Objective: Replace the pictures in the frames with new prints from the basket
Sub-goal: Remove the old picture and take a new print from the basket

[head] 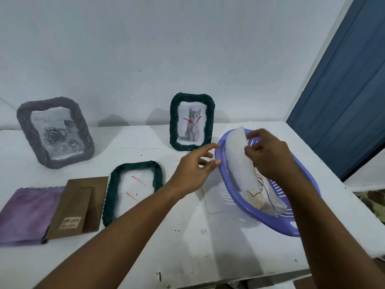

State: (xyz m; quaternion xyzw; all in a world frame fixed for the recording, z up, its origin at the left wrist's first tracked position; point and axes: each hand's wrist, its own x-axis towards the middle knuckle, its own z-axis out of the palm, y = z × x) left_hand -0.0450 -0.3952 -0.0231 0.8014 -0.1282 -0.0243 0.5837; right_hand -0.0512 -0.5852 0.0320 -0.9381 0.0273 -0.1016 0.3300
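Observation:
My right hand (268, 155) pinches a curved white print (239, 161) and holds it lifted over the purple basket (281, 226), blank back toward me. More prints (268, 197) lie in the basket. Beside the basket's left rim, my left hand (195, 170) hovers with its fingers relaxed and holds nothing. A dark green frame (133, 190) lies flat on the table, face down, a paper with red marks inside it. Its brown backing board (77, 207) lies to its left. A green frame with a crossed-out cat picture (192, 122) stands at the back. A grey frame with a rose picture (56, 132) stands far left.
A purple cloth (25, 213) lies at the left front of the white table (187, 236). A clear sheet (214, 197) lies flat beside the basket. The wall is close behind the frames. A blue door (343, 101) stands to the right, past the table's edge.

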